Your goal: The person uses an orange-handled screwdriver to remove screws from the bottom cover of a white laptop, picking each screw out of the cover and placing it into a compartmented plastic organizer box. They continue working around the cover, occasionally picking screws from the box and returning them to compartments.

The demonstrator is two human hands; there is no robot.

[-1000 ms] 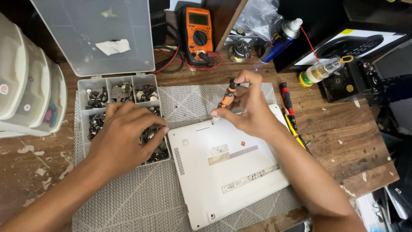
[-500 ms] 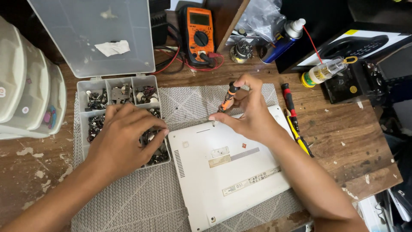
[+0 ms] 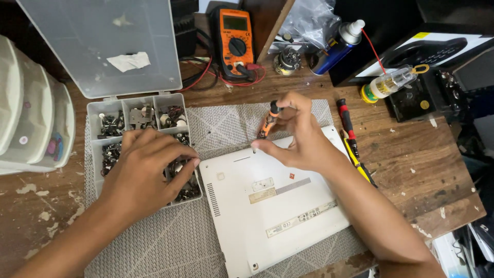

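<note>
Head view: right hand [image 3: 301, 139] grips screwdriver [image 3: 268, 122]; left hand [image 3: 144, 172] seemingly pinches inside parts box [image 3: 135, 103].

Soft, even daylight-like light falls from above and slightly ahead, leaving the scene bright without harsh contrast. The white laptop base [image 3: 272, 201] reflects strongly yet keeps its detail. Short, soft shadows sit under the left hand [image 3: 146, 172] and the right hand [image 3: 298, 139]. The far right corner beyond the desk [image 3: 411, 164] drops into darkness. Focus is sharp centrally; the wide lens bows and slightly softens the edges.
</note>
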